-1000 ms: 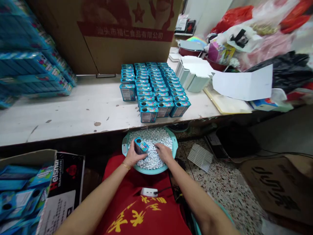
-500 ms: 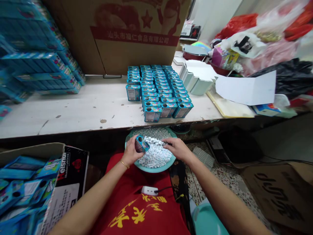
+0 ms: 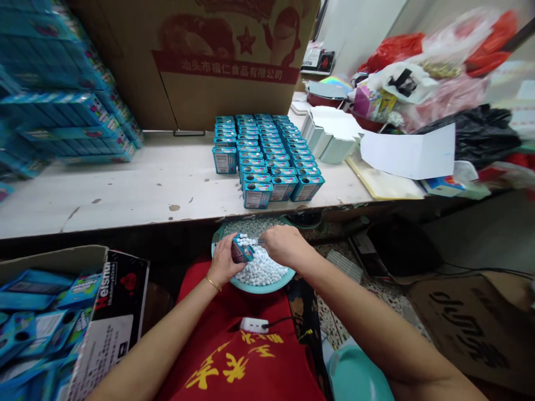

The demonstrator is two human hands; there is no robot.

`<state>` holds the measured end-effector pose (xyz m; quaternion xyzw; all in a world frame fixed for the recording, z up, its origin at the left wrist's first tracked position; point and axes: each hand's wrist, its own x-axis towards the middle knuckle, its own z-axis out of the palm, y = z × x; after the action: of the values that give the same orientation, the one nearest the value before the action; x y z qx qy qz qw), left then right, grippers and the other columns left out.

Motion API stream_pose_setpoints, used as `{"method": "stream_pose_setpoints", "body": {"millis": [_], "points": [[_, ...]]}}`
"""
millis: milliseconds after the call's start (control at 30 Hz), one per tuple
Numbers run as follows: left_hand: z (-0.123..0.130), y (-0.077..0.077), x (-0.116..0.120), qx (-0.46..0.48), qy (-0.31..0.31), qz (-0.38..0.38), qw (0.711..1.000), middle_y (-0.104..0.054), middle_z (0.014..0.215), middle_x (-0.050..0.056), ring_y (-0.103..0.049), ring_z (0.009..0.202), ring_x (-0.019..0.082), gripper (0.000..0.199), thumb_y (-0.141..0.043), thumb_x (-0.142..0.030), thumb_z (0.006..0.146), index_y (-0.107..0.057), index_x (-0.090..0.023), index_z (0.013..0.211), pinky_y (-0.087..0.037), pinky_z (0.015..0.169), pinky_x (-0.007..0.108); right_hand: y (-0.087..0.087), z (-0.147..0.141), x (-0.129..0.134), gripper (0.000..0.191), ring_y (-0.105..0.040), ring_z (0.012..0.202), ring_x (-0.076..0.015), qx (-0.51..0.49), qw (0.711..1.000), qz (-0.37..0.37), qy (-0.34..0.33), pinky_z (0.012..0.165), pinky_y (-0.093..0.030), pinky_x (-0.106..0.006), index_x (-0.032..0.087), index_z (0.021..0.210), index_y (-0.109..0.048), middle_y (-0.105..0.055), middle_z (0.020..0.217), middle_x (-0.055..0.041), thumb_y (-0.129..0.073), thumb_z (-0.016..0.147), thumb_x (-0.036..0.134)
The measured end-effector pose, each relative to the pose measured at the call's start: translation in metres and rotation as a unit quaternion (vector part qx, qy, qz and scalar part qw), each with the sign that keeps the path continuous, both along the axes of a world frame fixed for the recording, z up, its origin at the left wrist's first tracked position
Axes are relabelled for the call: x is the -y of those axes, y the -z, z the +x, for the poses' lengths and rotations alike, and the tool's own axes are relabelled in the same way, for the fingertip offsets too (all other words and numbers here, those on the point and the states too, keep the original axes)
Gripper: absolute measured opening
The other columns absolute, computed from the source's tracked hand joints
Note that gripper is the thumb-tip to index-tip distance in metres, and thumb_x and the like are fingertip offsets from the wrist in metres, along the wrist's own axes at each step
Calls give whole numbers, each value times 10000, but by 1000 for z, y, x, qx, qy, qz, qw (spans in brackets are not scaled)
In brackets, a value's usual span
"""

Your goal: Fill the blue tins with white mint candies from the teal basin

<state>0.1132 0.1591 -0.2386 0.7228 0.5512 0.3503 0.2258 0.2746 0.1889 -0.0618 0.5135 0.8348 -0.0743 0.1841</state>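
Over a teal basin (image 3: 259, 289) of white pellets (image 3: 263, 273), the left hand (image 3: 223, 262) pinches a tilted blue box (image 3: 239, 254) while the right hand (image 3: 286, 245) grips an apparent scoop (image 3: 261, 242), best tipped slowly at the opening.

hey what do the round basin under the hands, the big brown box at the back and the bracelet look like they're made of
Basin: probably moulded plastic, smooth; even turquoise with a rounded rim.
Brown box: cardboard, matte; flat tan panels, red printing straight on them.
Bracelet: likely metal, gold-coloured and shiny; solid gold or plated, I can't tell.
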Motion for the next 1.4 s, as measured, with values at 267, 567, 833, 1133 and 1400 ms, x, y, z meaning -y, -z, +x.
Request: {"method": "stream_pose_setpoints", "body": {"millis": [267,567,833,1133,1400], "points": [[-5,5,3,61,-21,-15,998,-440,1202,97,-455,1109,257,815,-711,-313,556,-282,-203,1241,-375,945,409,-3,11,3,259,-606,838,-206,-39,999,23,4,699,-437,-292,196,898,-628,-654,914,-80,-396,808,267],[-9,10,4,35,-94,36,994,-460,1165,109,-453,1105,268,779,-697,-341,577,-303,-189,1232,-394,923,415,46,83,12,299,-575,924,-185,-60,993,21,104,742,-415,-276,261,1056,-576,-628,1009,-44,-377,846,339],[-11,7,10,41,-75,-19,996,-449,1181,107,-452,1113,261,794,-697,-372,579,-284,-200,1236,-385,936,413,158,83,16,306,-561,946,-160,-173,960,-50,214,775,-407,-259,255,1094,-561,-629,1032,-24,-460,806,269],[-14,0,5,9,-74,-11,997,-449,1199,105,-434,1123,261,783,-692,-319,579,-299,-183,1242,-350,970,414,107,86,12,304,-566,912,-162,-381,906,-52,176,800,-412,-264,197,1052,-599,-646,1000,-32,-507,773,278],[3,-7,2,-38,-40,17,998,-439,1222,102,-415,1143,280,788,-676,-283,583,-284,-203,1261,-326,980,444,19,22,10,306,-580,860,-186,-85,996,8,38,717,-411,-267,259,1069,-587,-626,932,-58,-391,842,318]]}}
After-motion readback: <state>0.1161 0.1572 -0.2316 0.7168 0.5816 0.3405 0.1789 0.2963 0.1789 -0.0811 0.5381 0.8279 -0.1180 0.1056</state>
